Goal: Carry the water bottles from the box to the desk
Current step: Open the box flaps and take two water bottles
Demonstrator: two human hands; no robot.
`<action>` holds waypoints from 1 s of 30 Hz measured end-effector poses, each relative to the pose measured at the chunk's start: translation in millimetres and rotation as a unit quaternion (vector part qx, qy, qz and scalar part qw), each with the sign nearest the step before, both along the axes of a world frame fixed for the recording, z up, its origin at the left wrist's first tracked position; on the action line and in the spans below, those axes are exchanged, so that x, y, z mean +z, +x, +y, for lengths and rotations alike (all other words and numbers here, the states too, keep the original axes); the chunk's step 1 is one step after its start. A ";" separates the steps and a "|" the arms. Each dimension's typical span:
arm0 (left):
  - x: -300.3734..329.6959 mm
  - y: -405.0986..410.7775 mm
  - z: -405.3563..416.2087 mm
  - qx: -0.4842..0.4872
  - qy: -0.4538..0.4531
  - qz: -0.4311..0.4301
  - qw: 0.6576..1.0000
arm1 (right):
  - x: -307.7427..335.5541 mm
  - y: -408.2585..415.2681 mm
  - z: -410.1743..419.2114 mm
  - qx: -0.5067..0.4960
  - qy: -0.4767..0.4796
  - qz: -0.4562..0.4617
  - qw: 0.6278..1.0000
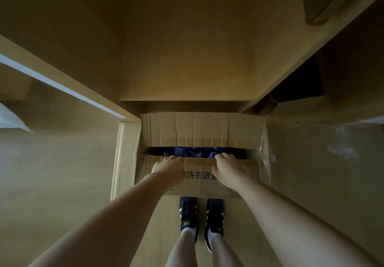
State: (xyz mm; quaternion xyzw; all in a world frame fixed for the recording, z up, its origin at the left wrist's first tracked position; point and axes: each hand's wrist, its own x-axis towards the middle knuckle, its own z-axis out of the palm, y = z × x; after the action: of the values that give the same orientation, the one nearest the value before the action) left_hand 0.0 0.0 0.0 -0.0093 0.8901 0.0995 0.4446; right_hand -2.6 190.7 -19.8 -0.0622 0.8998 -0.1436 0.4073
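A brown cardboard box sits on the floor in front of my feet, its two top flaps nearly closed. Through the narrow dark gap between the flaps I see blue bottle caps and wrapping, the water bottles. My left hand lies on the near flap with its fingertips curled over the flap's edge at the gap. My right hand grips the same edge further right. Printed characters show on the near flap between my hands.
Wooden furniture panels rise on both sides: a desk-like surface at the left with a white sheet on it, and another surface at the right. A wooden recess lies behind the box. My dark sneakers stand just before the box.
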 end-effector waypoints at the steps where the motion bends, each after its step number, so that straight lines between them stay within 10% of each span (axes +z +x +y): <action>1: -13.2 -0.5 -1.2 -0.013 -0.008 -0.003 1.000 | -14.6 -0.3 -2.3 0.002 0.004 -0.011 1.000; 12: -107.9 5.2 4.8 -0.052 -0.044 -0.038 0.997 | -103.0 20.7 5.2 0.027 0.019 0.036 0.999; 20: -72.1 -20.6 1.3 -0.081 -0.082 0.144 0.983 | -61.6 -11.5 5.7 -0.001 0.002 0.117 0.993; 26: -34.9 -31.1 -5.3 -0.042 -0.035 -0.206 0.977 | -23.7 -23.7 15.5 0.024 -0.043 -0.183 0.982; 30: -34.1 6.0 -1.6 -0.187 -0.055 -0.170 0.966 | -27.3 13.9 14.7 0.129 0.006 -0.157 0.979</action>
State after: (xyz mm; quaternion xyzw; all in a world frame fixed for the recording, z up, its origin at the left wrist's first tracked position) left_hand 6.0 -1.6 -34.1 0.1162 0.7916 -0.0374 0.5988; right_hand 11.3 205.5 -47.1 -0.1522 0.8098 -0.0928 0.5590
